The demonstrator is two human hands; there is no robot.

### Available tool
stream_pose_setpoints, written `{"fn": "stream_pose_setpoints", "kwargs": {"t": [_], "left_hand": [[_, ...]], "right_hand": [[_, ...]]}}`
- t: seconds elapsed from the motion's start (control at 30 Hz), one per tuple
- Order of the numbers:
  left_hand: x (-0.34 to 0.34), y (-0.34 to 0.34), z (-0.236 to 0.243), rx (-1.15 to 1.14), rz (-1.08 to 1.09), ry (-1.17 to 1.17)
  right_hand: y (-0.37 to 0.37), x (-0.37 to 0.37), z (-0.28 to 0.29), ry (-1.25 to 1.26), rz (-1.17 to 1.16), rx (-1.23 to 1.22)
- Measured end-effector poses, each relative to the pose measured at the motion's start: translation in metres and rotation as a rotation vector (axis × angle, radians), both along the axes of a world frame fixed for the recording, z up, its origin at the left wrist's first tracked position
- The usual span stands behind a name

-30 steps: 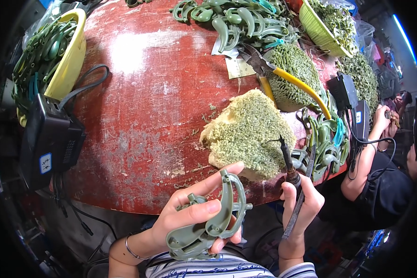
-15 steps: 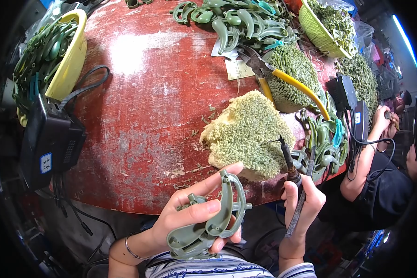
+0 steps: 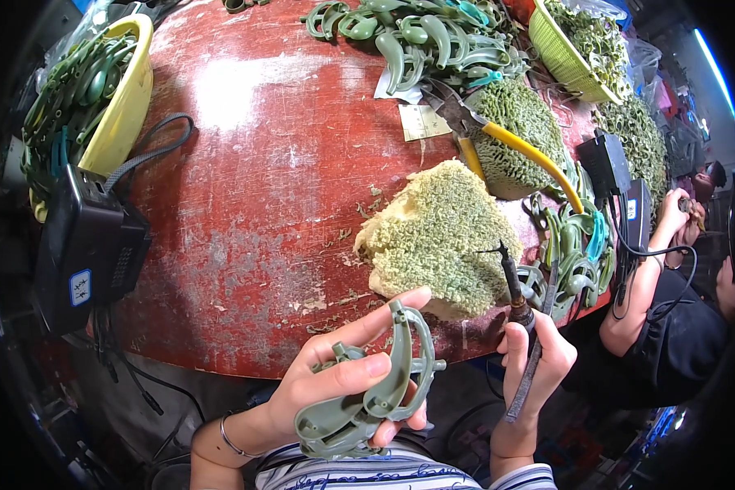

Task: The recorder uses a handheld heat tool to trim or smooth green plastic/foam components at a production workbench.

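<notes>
Left hand [image 3: 306, 380], grip curled round curved grey-green plastic parts [image 3: 335, 415], near edge of worn red counter [image 3: 253, 204], right hand [image 3: 545, 359], grip closed on dark fork-tipped rod [image 3: 510, 273] and narrow grey metal blade [image 3: 524, 384]

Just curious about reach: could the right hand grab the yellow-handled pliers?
Probably not yet: the right hand holds a black-tipped tool and flat metal strip, though one pliers handle lies uncovered.

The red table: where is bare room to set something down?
Largest bare patch: left and middle of the red table, bordered left by the yellow tub and black box, right by the rough yellow-green block, in front by its edge. Crowded: right side, with pliers and green parts.
</notes>
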State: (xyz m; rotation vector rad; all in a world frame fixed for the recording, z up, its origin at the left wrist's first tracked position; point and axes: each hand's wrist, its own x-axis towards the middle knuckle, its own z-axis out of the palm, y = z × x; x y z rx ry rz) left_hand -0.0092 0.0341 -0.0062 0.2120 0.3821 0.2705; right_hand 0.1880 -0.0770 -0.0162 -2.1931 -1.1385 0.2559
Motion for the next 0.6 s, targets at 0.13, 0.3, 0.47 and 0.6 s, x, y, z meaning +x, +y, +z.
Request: {"fn": "stream_pose_setpoints", "kwargs": {"t": [0.13,0.3,0.47,0.6], "left_hand": [[0.0014,0.0003,0.0011,-0.001,-0.002,-0.002],[0.0005,0.0,0.0005,0.012,-0.015,0.025],[0.001,-0.0016,0.0002,0.031,-0.002,0.03],[0.0013,-0.002,0.0005,0.024,0.003,0.027]], "right_hand": [[-0.0013,0.0023,-0.0038,-0.104,0.025,0.13],[0.0005,0.0003,0.0,-0.171,0.05,0.061],[0.0046,-0.0036,0.005,-0.253,0.109,0.011],[-0.0001,-0.0026,0.0012,-0.184,0.089,0.042]]}}
